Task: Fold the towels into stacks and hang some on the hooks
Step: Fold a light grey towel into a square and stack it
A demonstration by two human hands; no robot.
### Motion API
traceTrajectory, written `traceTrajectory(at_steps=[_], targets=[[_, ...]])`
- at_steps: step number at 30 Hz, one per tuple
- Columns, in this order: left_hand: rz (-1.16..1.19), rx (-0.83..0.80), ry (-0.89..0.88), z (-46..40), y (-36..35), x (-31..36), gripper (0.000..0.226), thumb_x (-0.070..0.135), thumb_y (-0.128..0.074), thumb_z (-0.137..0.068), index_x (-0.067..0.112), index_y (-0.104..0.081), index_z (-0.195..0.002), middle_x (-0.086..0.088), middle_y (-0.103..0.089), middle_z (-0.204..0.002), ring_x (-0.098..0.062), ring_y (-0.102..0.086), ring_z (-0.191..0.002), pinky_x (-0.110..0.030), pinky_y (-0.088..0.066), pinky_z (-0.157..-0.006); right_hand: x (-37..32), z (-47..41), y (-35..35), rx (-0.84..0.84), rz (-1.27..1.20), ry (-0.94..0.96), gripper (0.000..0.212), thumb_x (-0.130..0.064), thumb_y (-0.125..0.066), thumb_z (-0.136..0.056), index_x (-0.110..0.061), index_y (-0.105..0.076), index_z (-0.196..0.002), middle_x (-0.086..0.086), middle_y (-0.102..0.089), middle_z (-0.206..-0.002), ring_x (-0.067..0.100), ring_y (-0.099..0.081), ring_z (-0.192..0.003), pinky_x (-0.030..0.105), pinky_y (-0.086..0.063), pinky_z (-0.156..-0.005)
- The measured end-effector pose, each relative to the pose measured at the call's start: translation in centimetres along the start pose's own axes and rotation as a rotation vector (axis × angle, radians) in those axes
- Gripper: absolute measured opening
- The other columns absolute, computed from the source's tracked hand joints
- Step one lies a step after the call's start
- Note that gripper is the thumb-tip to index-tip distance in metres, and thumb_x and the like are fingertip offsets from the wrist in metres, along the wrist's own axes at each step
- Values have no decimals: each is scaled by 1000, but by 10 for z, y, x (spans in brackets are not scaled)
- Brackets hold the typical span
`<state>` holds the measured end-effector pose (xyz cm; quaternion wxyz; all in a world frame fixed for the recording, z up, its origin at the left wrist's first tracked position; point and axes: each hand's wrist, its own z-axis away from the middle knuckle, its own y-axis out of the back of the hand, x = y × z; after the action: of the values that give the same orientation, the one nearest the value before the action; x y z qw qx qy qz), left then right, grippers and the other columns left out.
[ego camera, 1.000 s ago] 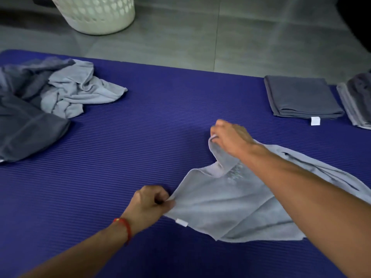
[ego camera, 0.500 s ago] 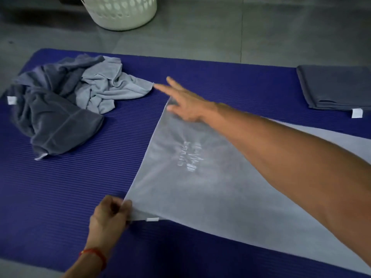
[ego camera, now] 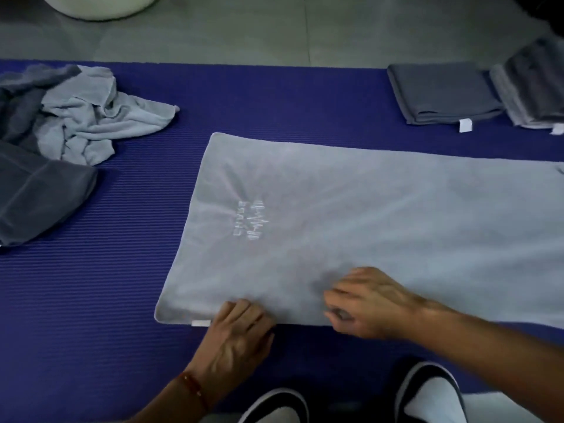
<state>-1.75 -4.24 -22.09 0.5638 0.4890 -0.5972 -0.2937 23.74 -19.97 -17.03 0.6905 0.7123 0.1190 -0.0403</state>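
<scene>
A light grey towel (ego camera: 366, 215) with white embroidered lettering lies spread flat on the blue mat (ego camera: 137, 254), running off the right edge of view. My left hand (ego camera: 241, 328) grips its near edge beside a small white tag, close to the near-left corner. A little to the right, my right hand (ego camera: 372, 303) lies on the same edge with its fingers curled round the cloth; it is slightly blurred. A folded dark grey towel (ego camera: 442, 93) and a second folded stack (ego camera: 534, 93) sit at the far right. No hooks are in view.
A crumpled pale grey towel (ego camera: 100, 117) and a dark grey towel (ego camera: 36, 193) are heaped at the mat's left. A white laundry basket (ego camera: 100, 4) stands on the tiled floor beyond. My two shoes (ego camera: 427, 392) are at the mat's near edge.
The towel went from bunched to spread flat. My right hand came back from the far-left corner to the near edge, and my left hand shifted slightly right along that edge.
</scene>
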Motion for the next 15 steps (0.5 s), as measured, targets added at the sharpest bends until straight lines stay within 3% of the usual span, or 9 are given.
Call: traceTrajectory(at_steps=[2,5,8,12,15], targets=[[-25,-43,-44,-6,-11,-3,19,30,-61,-92,22,-69,-107,2,-64,-108,-24,-62,-99,-39,-46,-87,-11,31,-7,-69,29,8,17,-38,-66,-88,-25,-57,-79,-3,-58,-69,25,-59,-59,33,-48,-56],[-59,-36,-23,-20,-11,-11,31,36,-58,-92,21,-69,-116,-4,-63,-121,-27,-59,-113,-43,-45,-91,-4,53,-15,-179,121,-77,28,-41,-62,-89,-25,-66,-111,-2,-66,-106,21,-66,-93,35,-57,-80],[-92,-34,-39,-28,-5,-17,33,38,-54,-96,18,-72,-115,-6,-64,-124,-28,-58,-114,-44,-48,-90,12,60,-14,-110,86,-245,45,-39,-65,-88,-21,-63,-128,2,-61,-126,25,-62,-112,39,-54,-93],[-161,-25,-91,-23,-9,-15,21,31,-59,-95,18,-73,-105,-8,-67,-126,-34,-63,-114,-47,-50,-91,12,63,-15,-134,117,-239,54,-46,-75,-81,-19,-64,-127,7,-60,-127,28,-60,-112,40,-55,-92],[-209,-27,-100,-17,-14,-12,12,22,-68,-92,18,-72,-102,-7,-67,-127,-36,-64,-115,-50,-50,-92,10,62,-21,-40,145,-157,30,-29,-75,-86,-19,-66,-113,4,-62,-108,25,-61,-96,38,-53,-82]])
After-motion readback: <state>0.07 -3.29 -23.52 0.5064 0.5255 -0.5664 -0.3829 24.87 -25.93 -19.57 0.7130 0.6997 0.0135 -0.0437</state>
